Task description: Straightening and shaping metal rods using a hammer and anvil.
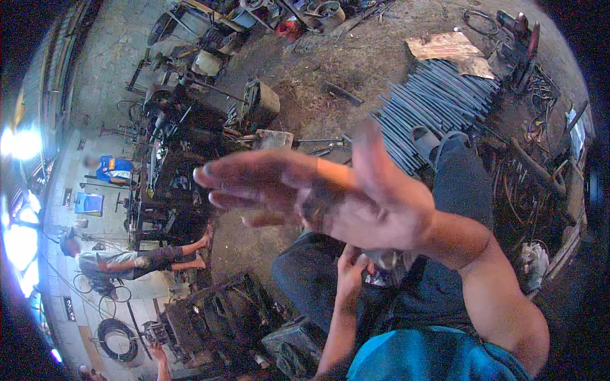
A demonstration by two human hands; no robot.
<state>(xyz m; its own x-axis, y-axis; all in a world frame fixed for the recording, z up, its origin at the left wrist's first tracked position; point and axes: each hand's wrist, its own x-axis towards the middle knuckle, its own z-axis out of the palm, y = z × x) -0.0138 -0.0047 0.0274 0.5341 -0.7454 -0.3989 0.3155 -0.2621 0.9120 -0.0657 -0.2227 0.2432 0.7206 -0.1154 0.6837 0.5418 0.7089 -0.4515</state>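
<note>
My right hand [375,203] is raised large in front of the view. Its fingers stretch out to the left, the thumb stands up apart from them, and nothing lies in the palm. Lower down, close to my lap, my left hand [352,270] has its fingers curled in. Against its fingertips is a small, shiny, crumpled-looking thing [389,265], partly covered by my right hand and too unclear to name. My knees in dark trousers [305,273] are bent beneath both hands.
A bundle of thin metal rods [432,101] lies ahead to the right, with a flat brown sheet [451,51] at its far end. Dark machinery [184,120] stands left. Two people, one in a blue shirt [114,168], one in grey [108,261], are further left.
</note>
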